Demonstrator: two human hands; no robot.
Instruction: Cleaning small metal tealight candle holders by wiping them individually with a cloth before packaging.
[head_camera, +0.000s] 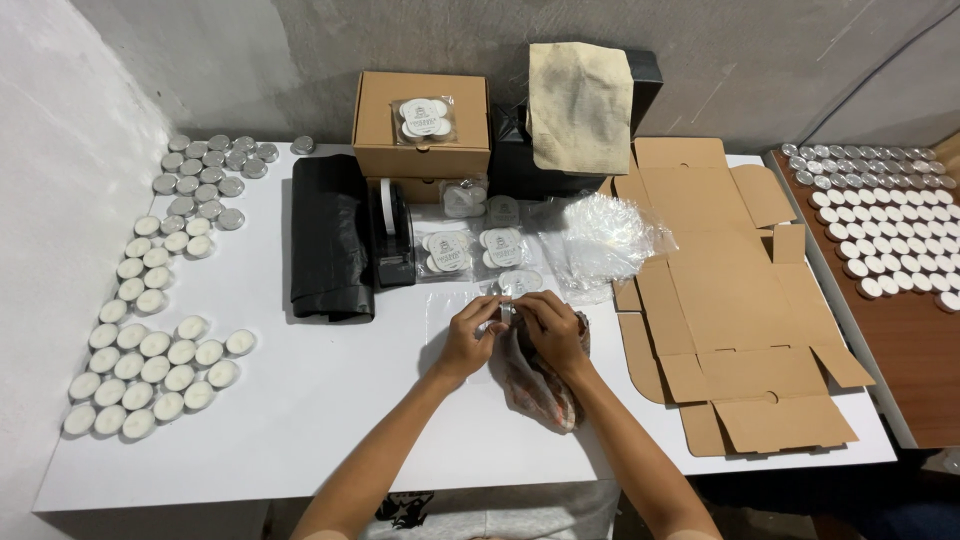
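Fingertips of both hands pinch one small tealight (507, 311) between them at the middle of the white table (300, 420), the left hand (467, 335) steadying its side and the right hand (550, 330) closed over it with a patterned cloth (540, 385) tucked beneath, seemingly for wiping; the candle shows only as a small round piece with a silvery cup, mostly hidden by fingers. Sealed clear packets of tealights (475, 250) lie just beyond, beside a tape dispenser (390, 235), loose tealights (150, 350) are massed at the left edge, and flat cardboard box blanks (740, 300) wait on the right
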